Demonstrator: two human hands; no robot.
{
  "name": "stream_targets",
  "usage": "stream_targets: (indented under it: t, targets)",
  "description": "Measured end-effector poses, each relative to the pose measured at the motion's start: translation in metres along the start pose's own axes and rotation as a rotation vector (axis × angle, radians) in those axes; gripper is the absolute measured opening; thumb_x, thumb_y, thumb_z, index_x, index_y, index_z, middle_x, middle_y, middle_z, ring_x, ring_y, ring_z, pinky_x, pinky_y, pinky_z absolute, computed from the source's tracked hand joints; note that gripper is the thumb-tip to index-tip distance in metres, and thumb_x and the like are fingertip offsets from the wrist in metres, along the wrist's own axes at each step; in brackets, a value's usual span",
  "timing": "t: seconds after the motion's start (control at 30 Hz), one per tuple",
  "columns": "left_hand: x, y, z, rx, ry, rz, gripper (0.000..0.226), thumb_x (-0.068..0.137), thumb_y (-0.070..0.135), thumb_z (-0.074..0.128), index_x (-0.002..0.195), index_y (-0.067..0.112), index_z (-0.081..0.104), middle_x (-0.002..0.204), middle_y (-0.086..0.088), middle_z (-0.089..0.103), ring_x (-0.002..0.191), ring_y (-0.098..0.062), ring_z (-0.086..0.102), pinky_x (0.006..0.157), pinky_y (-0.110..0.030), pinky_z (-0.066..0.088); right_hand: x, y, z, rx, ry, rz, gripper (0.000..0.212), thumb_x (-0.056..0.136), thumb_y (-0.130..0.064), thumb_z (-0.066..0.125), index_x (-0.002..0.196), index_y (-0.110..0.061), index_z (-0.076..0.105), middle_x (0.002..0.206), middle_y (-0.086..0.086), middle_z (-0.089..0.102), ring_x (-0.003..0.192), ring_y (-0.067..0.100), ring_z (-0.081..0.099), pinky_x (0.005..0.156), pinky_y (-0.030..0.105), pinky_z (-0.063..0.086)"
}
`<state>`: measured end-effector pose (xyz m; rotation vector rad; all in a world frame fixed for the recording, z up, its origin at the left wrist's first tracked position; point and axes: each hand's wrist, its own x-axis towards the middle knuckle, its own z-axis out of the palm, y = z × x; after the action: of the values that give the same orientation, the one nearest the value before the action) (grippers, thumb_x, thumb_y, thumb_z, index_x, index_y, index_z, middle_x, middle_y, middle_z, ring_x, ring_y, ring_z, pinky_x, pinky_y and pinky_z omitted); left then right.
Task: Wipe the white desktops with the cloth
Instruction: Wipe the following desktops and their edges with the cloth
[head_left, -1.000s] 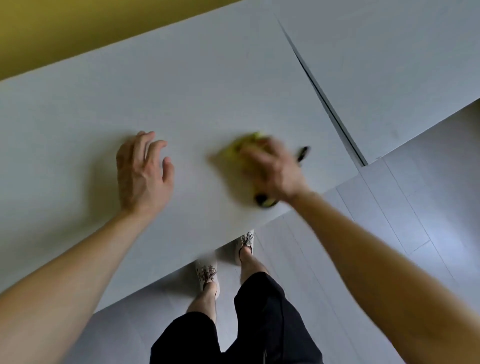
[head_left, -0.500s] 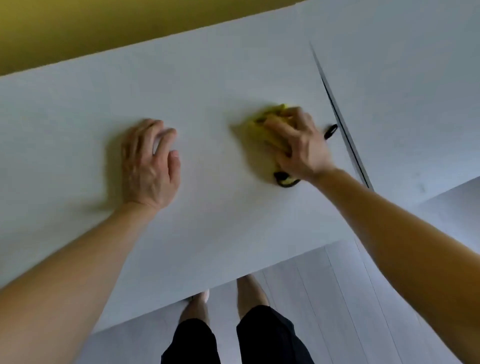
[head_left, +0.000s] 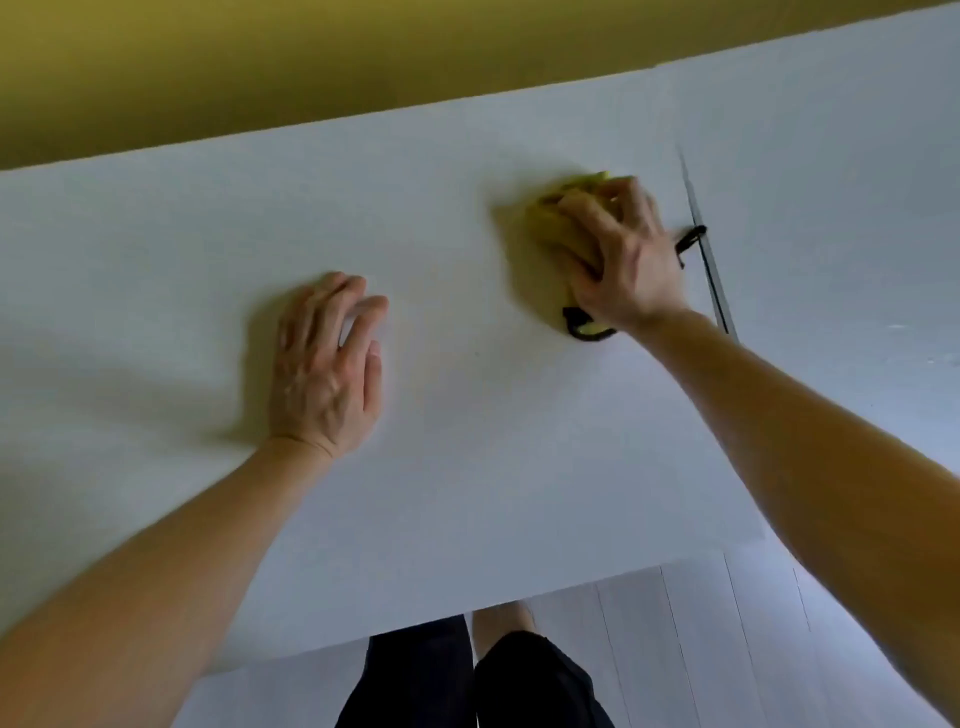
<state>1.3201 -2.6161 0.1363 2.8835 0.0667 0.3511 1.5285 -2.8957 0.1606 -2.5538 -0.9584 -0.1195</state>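
Note:
A yellow cloth (head_left: 543, 228) with black trim lies bunched on the white desktop (head_left: 467, 441), toward its far right part. My right hand (head_left: 618, 254) lies on top of the cloth with curled fingers gripping it against the surface; most of the cloth is hidden under the palm. My left hand (head_left: 327, 364) rests flat on the desktop to the left, fingers straight, holding nothing. A second white desktop (head_left: 831, 208) adjoins on the right across a narrow dark gap (head_left: 709, 260).
A yellow-green wall (head_left: 363, 57) runs behind the desks' far edge. The near edge of the desk crosses the lower frame, with pale floorboards (head_left: 701, 649) and my dark-trousered legs (head_left: 493, 686) beneath it.
My right hand has slid the cloth away from the near edge toward the far side of the desktop, close to the gap. The left hand stayed flat on the desk.

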Motion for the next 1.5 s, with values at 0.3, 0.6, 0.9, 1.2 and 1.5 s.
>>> stream_targets:
  t: [0.3, 0.6, 0.9, 1.2, 1.5]
  targets:
    - [0.000, 0.002, -0.001, -0.019, 0.003, -0.004, 0.042, 0.102, 0.013, 0.051, 0.141, 0.003, 0.066, 0.153, -0.021, 0.056, 0.151, -0.043, 0.047, 0.123, -0.062, 0.035, -0.074, -0.112, 0.024, 0.208, -0.363, -0.484, 0.046, 0.099, -0.041, 0.066, 0.142, -0.026, 0.069, 0.139, 0.018, 0.060, 0.125, 0.041, 0.056, 0.106, 0.049, 0.047]
    - [-0.003, -0.001, 0.004, -0.072, -0.004, -0.021, 0.043, 0.103, 0.015, 0.051, 0.140, 0.003, 0.068, 0.153, -0.022, 0.057, 0.150, -0.044, 0.048, 0.121, -0.063, 0.037, 0.023, -0.026, 0.019, -0.006, 0.157, 0.504, 0.045, 0.097, -0.032, 0.065, 0.140, -0.024, 0.067, 0.129, 0.020, 0.055, 0.114, 0.042, 0.057, 0.096, 0.053, 0.052]
    - [-0.001, 0.000, 0.000, -0.087, -0.003, -0.031, 0.044, 0.102, 0.014, 0.053, 0.142, 0.004, 0.067, 0.154, -0.022, 0.057, 0.151, -0.044, 0.048, 0.122, -0.063, 0.036, 0.033, -0.012, 0.013, 0.015, -0.085, -0.105, 0.046, 0.095, -0.032, 0.074, 0.141, -0.028, 0.068, 0.132, 0.021, 0.058, 0.118, 0.044, 0.060, 0.093, 0.055, 0.057]
    - [0.009, -0.011, -0.016, -0.165, -0.025, -0.035, 0.010, 0.094, 0.011, 0.062, 0.099, 0.008, 0.071, 0.137, -0.011, 0.070, 0.141, -0.035, 0.060, 0.110, -0.053, 0.047, -0.011, -0.095, 0.033, 0.125, -0.333, -0.521, 0.052, 0.093, -0.029, 0.076, 0.143, -0.018, 0.068, 0.134, 0.020, 0.061, 0.122, 0.044, 0.059, 0.108, 0.052, 0.049]
    - [0.056, -0.025, 0.006, 0.091, 0.041, -0.344, 0.045, 0.107, 0.034, 0.052, 0.146, 0.014, 0.059, 0.164, -0.012, 0.049, 0.147, -0.041, 0.047, 0.126, -0.058, 0.029, 0.070, -0.115, 0.071, 0.083, 0.253, 0.528, 0.045, 0.089, -0.020, 0.067, 0.134, -0.021, 0.071, 0.127, 0.019, 0.059, 0.111, 0.043, 0.059, 0.096, 0.051, 0.050]
